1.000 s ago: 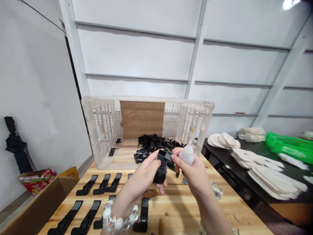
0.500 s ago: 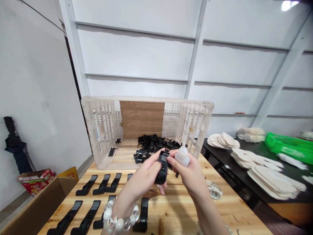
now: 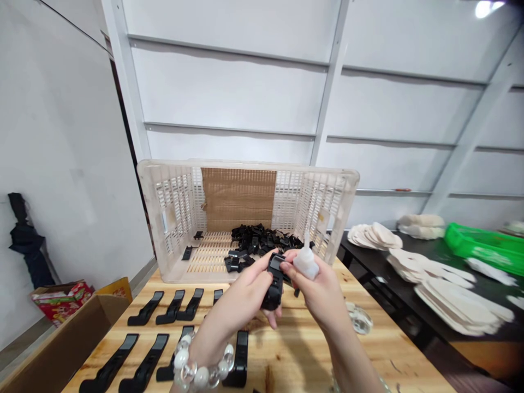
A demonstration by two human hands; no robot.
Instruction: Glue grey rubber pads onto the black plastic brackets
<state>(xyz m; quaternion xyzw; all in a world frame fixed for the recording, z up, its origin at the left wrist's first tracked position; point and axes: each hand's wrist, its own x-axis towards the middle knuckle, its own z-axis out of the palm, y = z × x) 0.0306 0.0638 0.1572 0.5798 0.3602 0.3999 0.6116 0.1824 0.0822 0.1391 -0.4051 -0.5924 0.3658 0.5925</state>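
On the wooden workbench (image 3: pixel 286 349), above spaced rows of black clips (image 3: pixel 145 308) laid apart for easy reach: left hand (image 3: pixel 237 297) closed firmly round a black plastic clip (image 3: pixel 275 281), as if steadying it; right hand (image 3: pixel 315 295) pinching a white squeeze bottle (image 3: pixel 305 263) narrowly, just beside it, nozzle up; behind, a loose heap of clips (image 3: pixel 257 240) inside a pale plastic crate (image 3: pixel 245 164).

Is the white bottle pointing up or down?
Up: the white plastic squeeze bottle stands with its thin nozzle on top, pinched in the right hand.
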